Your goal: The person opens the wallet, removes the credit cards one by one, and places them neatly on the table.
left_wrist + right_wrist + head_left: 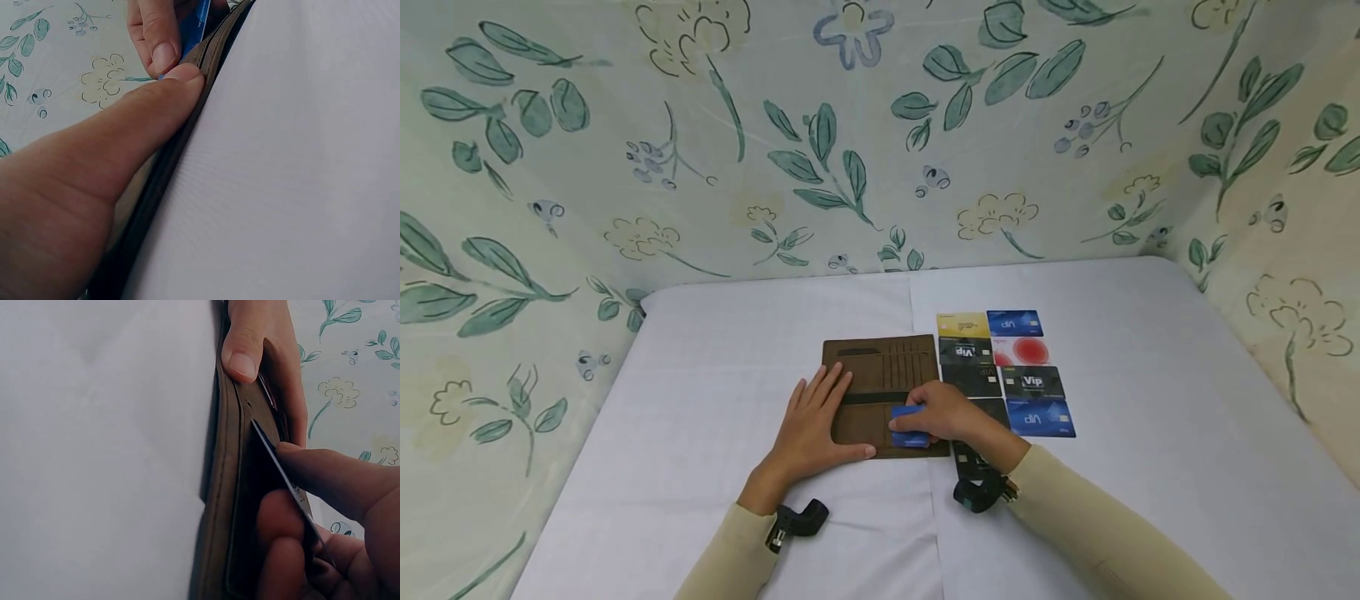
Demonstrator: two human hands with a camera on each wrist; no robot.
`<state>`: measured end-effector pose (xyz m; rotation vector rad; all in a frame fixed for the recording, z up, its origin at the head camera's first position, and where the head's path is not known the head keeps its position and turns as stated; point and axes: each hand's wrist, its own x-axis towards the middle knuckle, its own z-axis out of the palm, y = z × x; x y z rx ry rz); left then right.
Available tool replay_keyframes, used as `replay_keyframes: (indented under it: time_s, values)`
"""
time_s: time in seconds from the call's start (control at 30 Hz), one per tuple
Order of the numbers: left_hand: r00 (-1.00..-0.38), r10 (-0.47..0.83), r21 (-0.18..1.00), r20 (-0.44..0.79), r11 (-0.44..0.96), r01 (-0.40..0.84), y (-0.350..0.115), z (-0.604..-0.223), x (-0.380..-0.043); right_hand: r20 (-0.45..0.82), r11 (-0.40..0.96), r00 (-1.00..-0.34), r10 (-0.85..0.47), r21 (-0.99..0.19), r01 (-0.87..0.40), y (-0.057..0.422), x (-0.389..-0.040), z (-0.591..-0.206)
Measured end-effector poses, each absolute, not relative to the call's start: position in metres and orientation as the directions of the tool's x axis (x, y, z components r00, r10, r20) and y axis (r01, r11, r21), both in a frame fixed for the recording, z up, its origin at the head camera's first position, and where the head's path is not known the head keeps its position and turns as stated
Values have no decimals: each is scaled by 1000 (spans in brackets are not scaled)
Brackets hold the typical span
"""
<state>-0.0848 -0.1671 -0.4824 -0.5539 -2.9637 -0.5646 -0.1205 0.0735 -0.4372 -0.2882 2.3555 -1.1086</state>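
A brown wallet (859, 423) lies unfolded on the white cloth, its slotted half farther from the person. The left hand (811, 429) rests flat on its left side, fingers spread and straight, with the thumb by the near edge. Between thumb and fingers, the right hand (951, 410) pinches a blue card (910, 438) over the wallet's near right part. Seen from the right wrist, the card (279, 467) is tilted edge-on, its far end right at a pocket opening in the leather. The left thumb (242, 359) presses on the wallet just beyond it.
Right of the wallet several cards lie in two columns: a gold card (964, 323), a white and red card (1021, 351), black ones and a blue VIP card (1040, 417). The right forearm crosses the nearest black cards. A floral curtain (850, 167) hangs behind the table.
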Motion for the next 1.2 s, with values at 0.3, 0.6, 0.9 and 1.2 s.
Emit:
replay_keyframes:
  time_s: [0.3, 0.6, 0.9, 1.2]
  values:
    - [-933, 334, 344, 135, 867, 360, -167, -482, -85, -413, 649, -824, -389, -758, 74, 75, -124, -436]
    - [-923, 346, 335, 172, 860, 385, -168, -484, -85, -376, 656, -843, -385, -754, 36, 73, -123, -438]
    - [-928, 339, 340, 153, 864, 371, -169, -485, -88, -386, 667, -843, -375, -743, 44, 71, -127, -437]
    - [-927, 345, 330, 149, 866, 376, -169, -484, -86, -379, 668, -830, -408, -744, 12, 71, -123, -436]
